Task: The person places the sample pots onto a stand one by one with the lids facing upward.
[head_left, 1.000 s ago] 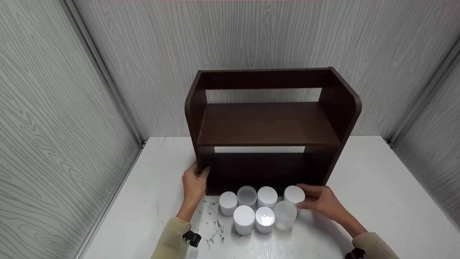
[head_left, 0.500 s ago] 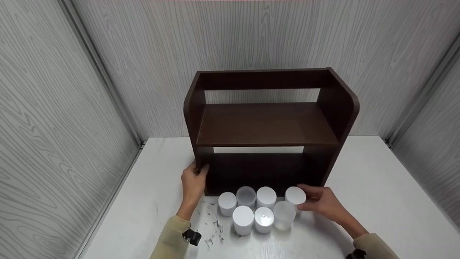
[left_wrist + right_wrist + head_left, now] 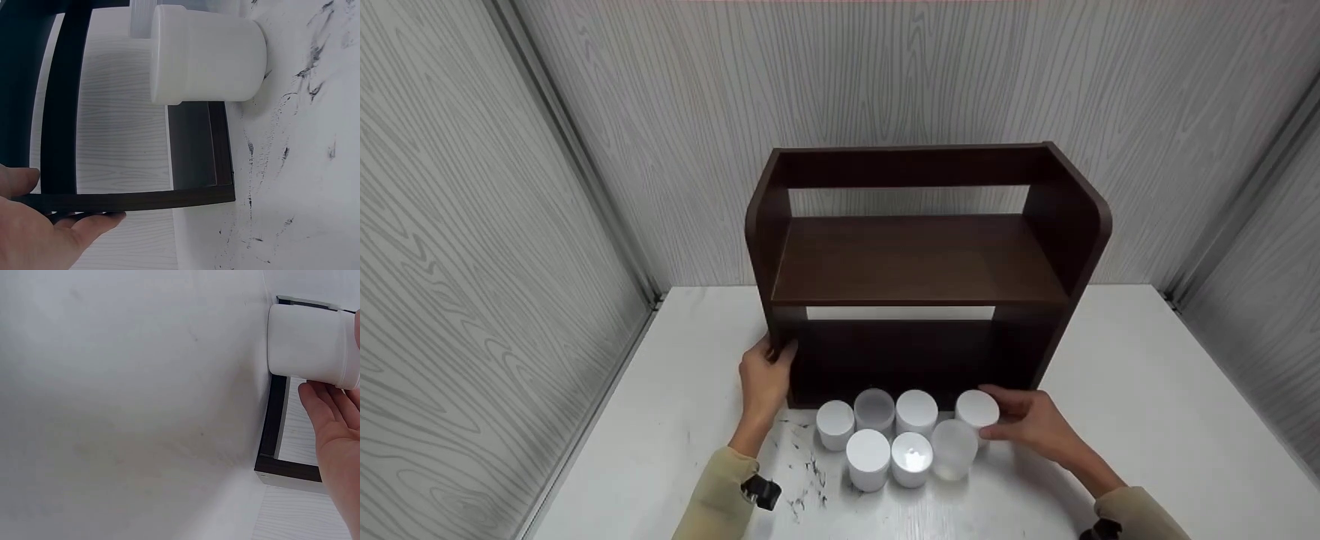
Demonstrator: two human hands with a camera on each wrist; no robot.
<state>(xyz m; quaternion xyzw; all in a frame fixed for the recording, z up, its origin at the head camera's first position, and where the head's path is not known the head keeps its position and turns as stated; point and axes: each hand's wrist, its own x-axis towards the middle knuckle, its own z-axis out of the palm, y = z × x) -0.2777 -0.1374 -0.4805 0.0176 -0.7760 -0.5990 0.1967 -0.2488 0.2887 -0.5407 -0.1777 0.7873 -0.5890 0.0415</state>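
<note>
A dark brown two-tier wooden shelf [image 3: 915,259] stands upright on the white table. My left hand [image 3: 763,381] grips its left side panel [image 3: 152,200], thumb on the inner face and fingers on the outer one. In front of the shelf stand several lidded plastic jars in two rows, some white and some translucent. With my right hand [image 3: 1039,426] I hold the rightmost white-lidded jar [image 3: 977,409] between thumb and fingers. In the right wrist view that jar [image 3: 306,343] stands at the shelf's lower front edge.
A translucent jar [image 3: 955,448] stands just left of the held one. Other jars, such as a white one [image 3: 868,457], cluster closely beside it. Black scuff marks [image 3: 814,472] lie on the table at left. Wood-grain panels [image 3: 922,75] wall in the back and sides.
The rightmost jar has shifted very slightly to the right with my right hand, widening its gap from the neighbouring white jar. My left hand keeps its hold on the shelf.
</note>
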